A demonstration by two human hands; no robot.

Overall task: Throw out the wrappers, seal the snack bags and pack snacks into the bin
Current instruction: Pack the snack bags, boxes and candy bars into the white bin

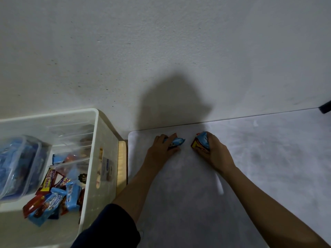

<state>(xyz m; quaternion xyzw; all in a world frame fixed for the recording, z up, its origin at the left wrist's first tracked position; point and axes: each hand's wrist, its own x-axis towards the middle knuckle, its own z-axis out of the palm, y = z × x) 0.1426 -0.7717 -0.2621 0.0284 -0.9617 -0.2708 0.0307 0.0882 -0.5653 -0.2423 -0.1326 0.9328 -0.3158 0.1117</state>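
Note:
On the grey table (250,158), near its far left corner, my left hand (161,148) grips a blue snack packet (176,141) whose end sticks out to the right. My right hand (215,151) is closed around snack packets (201,144), blue on top and red with yellow print below. The two hands lie a short gap apart. To the left stands a white plastic bin (97,140) holding several blue and red snack packets (57,197) and clear lidded containers (19,163) with blue contents.
A white wall rises directly behind the table. A wooden surface (121,161) shows between bin and table. A dark object (326,107) pokes in at the far right edge. My dark sleeve (111,228) hangs by the bin's near corner.

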